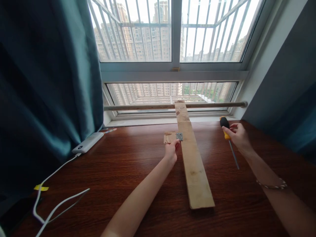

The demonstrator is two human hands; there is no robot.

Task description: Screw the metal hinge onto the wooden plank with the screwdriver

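A long wooden board [196, 164] lies on the brown tabletop, its far end by the window rail. At its left edge sits a small metal hinge [179, 136], one leaf over the board and the other toward a small wooden piece [170, 137]. My left hand [172, 150] is closed at the near side of the hinge and the small piece, its fingers pinching there. Off to the right, my right hand [237, 135] grips a screwdriver [225, 128] by its black and yellow handle. The screwdriver's shaft slants down toward the tabletop, apart from the board.
A white power bank [88, 143] with a white cable [58, 168] lies at the left, beside a dark blue curtain [84, 82]. A metal rail [148, 107] crosses in front of the barred window. Small round items [110, 130] lie near the sill.
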